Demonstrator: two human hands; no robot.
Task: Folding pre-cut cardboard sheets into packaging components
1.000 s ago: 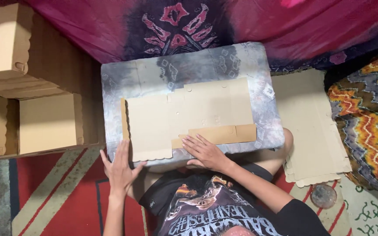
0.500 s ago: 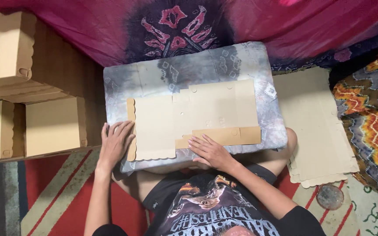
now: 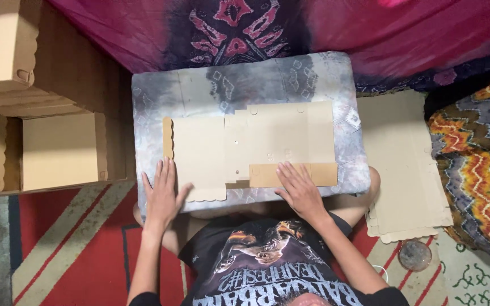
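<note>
Both your hands open, flat: left hand (image 3: pixel 163 195) on cushion (image 3: pixel 245 85) edge, right hand (image 3: pixel 300 190) pressing folded flap of cardboard sheet (image 3: pixel 245 141); one flap folded, rest still flat

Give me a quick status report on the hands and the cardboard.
Left hand flat on flat box blank, left edge. Right hand pressing folded brown flap. Blank lies on grey cushion. Nothing blocking.
</note>
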